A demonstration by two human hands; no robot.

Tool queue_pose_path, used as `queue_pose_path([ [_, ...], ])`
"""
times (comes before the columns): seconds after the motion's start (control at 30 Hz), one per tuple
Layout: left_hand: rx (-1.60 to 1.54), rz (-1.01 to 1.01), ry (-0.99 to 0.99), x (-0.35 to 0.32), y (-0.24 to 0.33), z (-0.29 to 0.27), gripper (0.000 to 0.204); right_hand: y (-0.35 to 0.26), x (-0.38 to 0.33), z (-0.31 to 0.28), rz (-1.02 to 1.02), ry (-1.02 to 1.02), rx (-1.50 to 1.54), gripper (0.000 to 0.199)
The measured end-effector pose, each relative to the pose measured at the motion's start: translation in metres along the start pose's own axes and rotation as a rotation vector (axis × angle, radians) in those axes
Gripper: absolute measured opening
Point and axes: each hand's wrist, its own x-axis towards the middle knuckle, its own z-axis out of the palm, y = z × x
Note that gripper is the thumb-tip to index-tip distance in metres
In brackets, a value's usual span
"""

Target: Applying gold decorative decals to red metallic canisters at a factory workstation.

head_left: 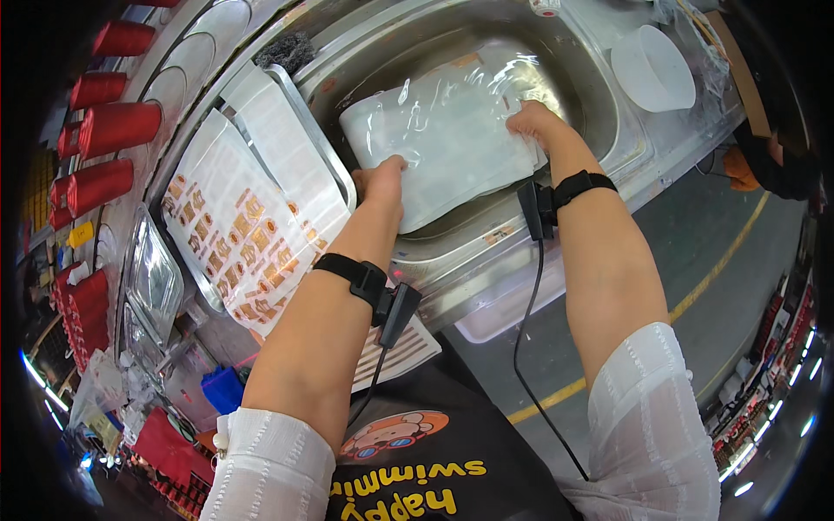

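A wet, glossy stack of whitish sheets [452, 130] lies in the metal sink [599, 95], partly in water. My left hand [382, 181] is closed on its near left edge, the fingers mostly hidden under it. At its right edge, my right hand [540, 123] pinches the sheets with thumb and fingers. Just left of the sink, a metal tray [304, 117] bears white sheets printed with brown and orange pictures [252, 234].
A white plastic tub [653, 69] stands right of the sink. Red cylindrical cups [120, 128] line the far left beside clear round lids. A dark scouring pad [285, 52] sits behind the tray. Black straps with cabled devices [400, 313] circle both forearms.
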Motion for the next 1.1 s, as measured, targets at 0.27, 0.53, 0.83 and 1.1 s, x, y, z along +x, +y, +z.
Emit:
queue_pose_path([
  [0.27, -0.014, 0.003, -0.008, 0.004, -0.002, 0.000, 0.077, 0.000, 0.000, 0.001, -0.078, 0.106, -0.325, 0.038],
  [0.53, 0.110, 0.055, 0.021, -0.037, 0.008, -0.003, 0.058, -0.005, -0.031, -0.003, -0.168, 0.212, -0.392, 0.032],
  [0.83, 0.038, 0.185, 0.021, -0.044, -0.006, -0.002, 0.044, -0.012, -0.055, -0.006, -0.331, 0.323, -0.554, 0.030],
  [1.1, -0.075, 0.253, -0.011, -0.050, -0.006, 0.000, 0.042, -0.011, -0.071, -0.009, -0.317, 0.357, -0.397, 0.031],
])
